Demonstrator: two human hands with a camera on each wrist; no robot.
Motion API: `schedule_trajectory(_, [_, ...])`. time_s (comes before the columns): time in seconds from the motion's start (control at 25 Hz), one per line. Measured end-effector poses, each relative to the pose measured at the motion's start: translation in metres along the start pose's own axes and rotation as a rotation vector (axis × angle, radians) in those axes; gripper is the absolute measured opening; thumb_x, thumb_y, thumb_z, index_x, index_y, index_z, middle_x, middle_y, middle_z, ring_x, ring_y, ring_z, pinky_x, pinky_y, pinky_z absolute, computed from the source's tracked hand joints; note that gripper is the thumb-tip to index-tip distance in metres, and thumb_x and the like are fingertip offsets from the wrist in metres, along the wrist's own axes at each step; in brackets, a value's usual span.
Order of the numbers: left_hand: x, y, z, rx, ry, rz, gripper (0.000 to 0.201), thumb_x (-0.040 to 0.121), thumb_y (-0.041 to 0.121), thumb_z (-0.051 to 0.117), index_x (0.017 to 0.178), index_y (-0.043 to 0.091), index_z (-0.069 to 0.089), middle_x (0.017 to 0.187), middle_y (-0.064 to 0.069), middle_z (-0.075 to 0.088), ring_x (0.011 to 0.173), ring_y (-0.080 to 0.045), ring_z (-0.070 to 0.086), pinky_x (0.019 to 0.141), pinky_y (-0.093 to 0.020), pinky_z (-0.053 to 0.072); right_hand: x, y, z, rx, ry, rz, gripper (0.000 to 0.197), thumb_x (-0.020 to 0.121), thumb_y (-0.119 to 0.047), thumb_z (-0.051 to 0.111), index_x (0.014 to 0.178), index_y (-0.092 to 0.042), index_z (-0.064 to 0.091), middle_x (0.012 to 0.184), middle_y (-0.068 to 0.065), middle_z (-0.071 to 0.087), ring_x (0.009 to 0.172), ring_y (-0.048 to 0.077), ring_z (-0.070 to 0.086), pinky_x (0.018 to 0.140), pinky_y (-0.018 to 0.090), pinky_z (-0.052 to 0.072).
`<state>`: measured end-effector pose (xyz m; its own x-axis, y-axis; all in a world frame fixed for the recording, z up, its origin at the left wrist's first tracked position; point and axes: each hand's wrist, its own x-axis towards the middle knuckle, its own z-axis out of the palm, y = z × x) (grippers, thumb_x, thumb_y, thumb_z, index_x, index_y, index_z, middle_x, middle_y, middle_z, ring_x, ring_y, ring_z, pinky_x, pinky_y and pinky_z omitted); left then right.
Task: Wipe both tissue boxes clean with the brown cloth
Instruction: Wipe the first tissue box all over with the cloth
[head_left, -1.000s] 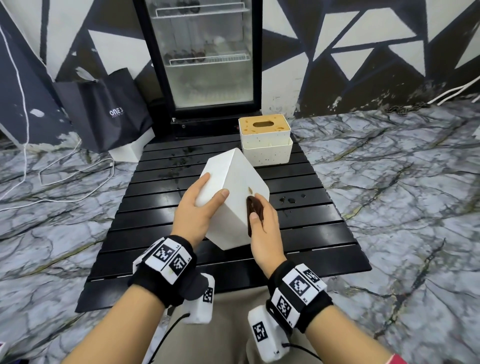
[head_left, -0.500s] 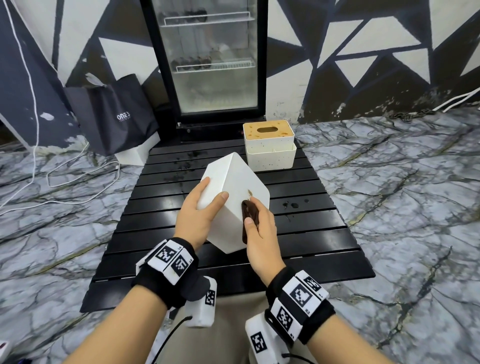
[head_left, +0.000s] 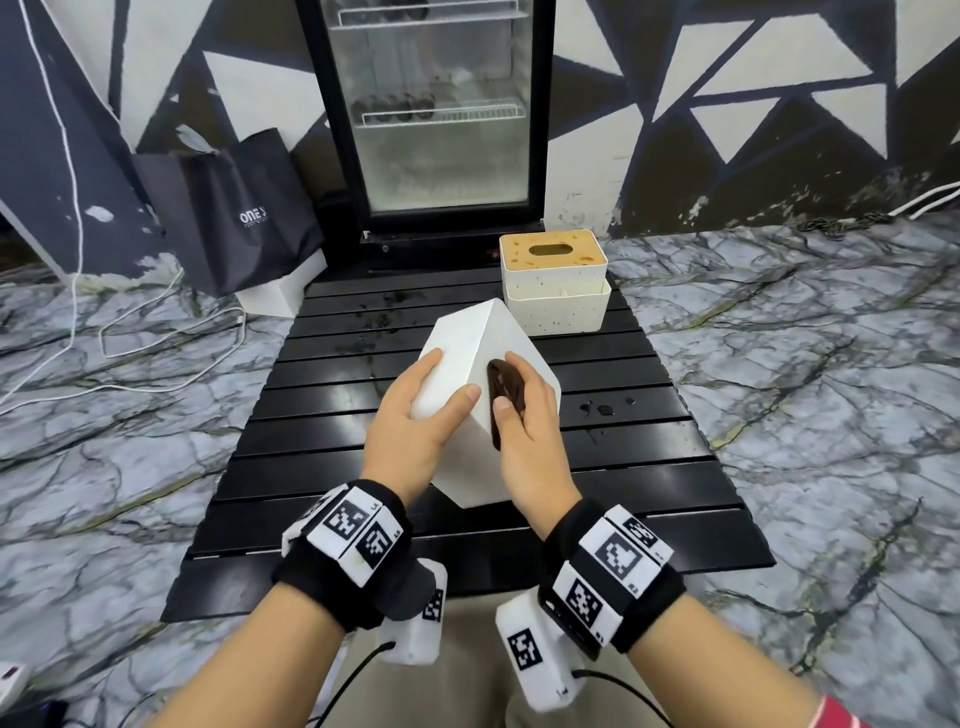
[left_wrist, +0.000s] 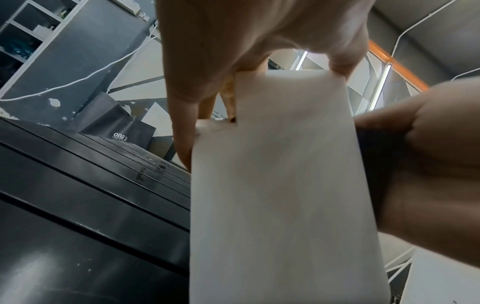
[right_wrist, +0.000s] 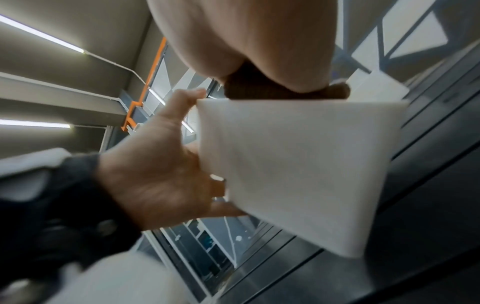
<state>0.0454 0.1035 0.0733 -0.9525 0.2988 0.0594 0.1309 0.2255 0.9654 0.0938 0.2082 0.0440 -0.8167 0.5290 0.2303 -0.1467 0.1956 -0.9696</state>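
Note:
A plain white tissue box (head_left: 467, 353) is held tilted on one corner above the black slatted table (head_left: 649, 467). My left hand (head_left: 415, 421) grips its left face, thumb on the near edge; the left wrist view shows the box (left_wrist: 280, 185) close up. My right hand (head_left: 524, 415) presses the brown cloth (head_left: 501, 389) against the box's right face, thumb on the cloth. In the right wrist view the cloth (right_wrist: 249, 88) sits under my palm at the box (right_wrist: 298, 164) edge. A second, speckled tissue box (head_left: 553, 283) with a tan lid stands at the table's far end.
Water drops (head_left: 602, 408) lie on the table to the right of the box. A glass-door fridge (head_left: 431, 114) stands behind the table, a dark paper bag (head_left: 234, 218) to its left. White cables (head_left: 156, 322) trail over the marble floor.
My right hand has slid the cloth up the box's right face, away from me. The left hand keeps the same grip on the box.

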Motion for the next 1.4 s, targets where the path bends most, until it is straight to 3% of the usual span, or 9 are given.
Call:
schedule_trajectory(0.12, [0.001,0.001,0.004,0.055,-0.018,0.034,0.062,0.077,0.046,0.071,0.133,0.036,0.048,0.138,0.014,0.046,0.125,-0.006,0.044,0.107,-0.029,0.036,0.006,-0.009,0.004,0.037,0.028,-0.045,0.046,0.086,-0.025,0.037,0.131,-0.033,0.036,0.126,-0.012,0.037,0.130,0.016,0.034,0.112,0.044,0.025])
schedule_trajectory(0.36, [0.000,0.001,0.009,0.081,-0.019,0.074,0.058,0.077,0.039,0.073,0.130,0.035,0.051,0.137,0.016,0.047,0.123,-0.002,0.043,0.107,-0.026,0.035,0.048,-0.013,-0.009,0.009,0.057,-0.003,0.042,0.094,-0.010,0.036,0.134,-0.023,0.036,0.128,-0.004,0.037,0.127,0.014,0.035,0.112,0.038,0.024])
schedule_trajectory(0.64, [0.000,0.000,0.009,0.029,-0.021,0.044,0.067,0.062,0.052,0.068,0.126,0.040,0.052,0.134,0.018,0.048,0.122,-0.003,0.046,0.107,-0.031,0.039,0.056,0.006,-0.018,-0.018,0.074,0.158,0.042,0.096,-0.016,0.035,0.136,-0.026,0.033,0.139,0.005,0.031,0.128,0.019,0.033,0.112,0.043,0.025])
schedule_trajectory(0.76, [-0.003,0.001,0.013,0.035,-0.032,0.070,0.064,0.067,0.047,0.074,0.126,0.039,0.052,0.135,0.017,0.047,0.120,-0.001,0.045,0.104,-0.023,0.037,0.045,0.010,-0.020,0.067,0.118,0.212,0.041,0.095,-0.014,0.036,0.134,-0.026,0.034,0.138,0.002,0.033,0.125,0.016,0.037,0.111,0.042,0.028])
schedule_trajectory(0.84, [-0.004,0.002,0.016,0.061,-0.048,0.089,0.062,0.071,0.042,0.077,0.127,0.038,0.052,0.136,0.016,0.046,0.119,0.001,0.045,0.100,-0.017,0.035,0.036,0.011,-0.018,0.132,0.126,0.233,0.041,0.092,-0.017,0.037,0.130,-0.034,0.036,0.138,-0.001,0.037,0.125,0.014,0.038,0.111,0.042,0.029])
schedule_trajectory(0.92, [-0.005,0.002,0.018,0.094,-0.067,0.110,0.067,0.067,0.048,0.075,0.128,0.039,0.050,0.136,0.018,0.045,0.118,0.003,0.043,0.097,-0.014,0.033,0.028,0.009,-0.017,0.186,0.124,0.227,0.041,0.085,-0.026,0.039,0.122,-0.042,0.040,0.136,-0.002,0.042,0.126,0.014,0.040,0.110,0.043,0.031])
schedule_trajectory(1.12, [-0.013,0.003,0.027,0.191,-0.132,0.169,0.074,0.060,0.055,0.072,0.129,0.041,0.049,0.139,0.020,0.040,0.116,0.012,0.037,0.089,0.003,0.026,0.021,-0.014,-0.031,0.387,0.116,0.163,0.039,0.096,-0.006,0.035,0.127,-0.027,0.043,0.134,-0.001,0.047,0.123,0.013,0.046,0.108,0.039,0.036])
schedule_trajectory(1.24, [-0.017,0.007,0.031,0.274,-0.173,0.193,0.081,0.054,0.064,0.066,0.130,0.042,0.048,0.143,0.021,0.035,0.119,0.011,0.036,0.096,-0.009,0.027,0.020,-0.019,-0.042,0.270,0.115,0.097,0.041,0.094,-0.008,0.039,0.127,-0.032,0.044,0.135,-0.001,0.043,0.123,0.012,0.044,0.107,0.039,0.037])
schedule_trajectory(1.4, [-0.024,0.012,0.033,0.380,-0.264,0.230,0.078,0.066,0.050,0.076,0.136,0.044,0.040,0.147,0.022,0.031,0.132,0.001,0.034,0.101,-0.015,0.027,0.013,-0.024,-0.067,-0.053,0.115,-0.032,0.043,0.091,-0.003,0.044,0.125,-0.028,0.047,0.133,0.000,0.041,0.121,0.010,0.042,0.107,0.031,0.034])
